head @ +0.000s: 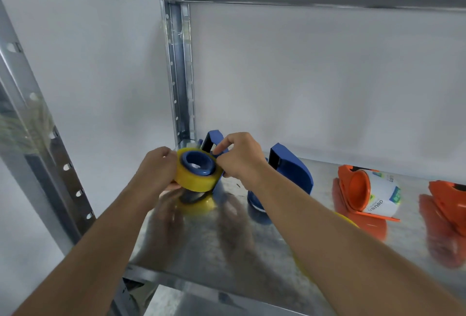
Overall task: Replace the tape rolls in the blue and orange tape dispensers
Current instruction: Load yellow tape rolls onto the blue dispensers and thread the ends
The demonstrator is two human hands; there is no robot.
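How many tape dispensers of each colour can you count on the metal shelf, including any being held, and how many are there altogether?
Blue tape dispensers: 2, one held with a yellow tape roll on it by the left hand and right hand, one standing alone.
Orange tape dispensers: 2, one with a white roll, one cut off at the right edge.
Total: 4

Near the back left corner of the shelf (201,247), a yellow translucent tape roll (195,177) sits around the dark blue hub of a blue tape dispenser (214,144). A second blue tape dispenser (292,167) stands just right of it, blue with a black band on its upper end. Further along toward the right edge, an orange tape dispenser (353,189) carries a white-wrapped tape roll (383,194) with grey lettering and blue-green marks. Another orange tape dispenser (448,197) shows at the right edge. The shelf itself is grey mottled galvanised metal, mirroring the yellow, blue and orange; the wall (302,76) behind is plain pale grey.
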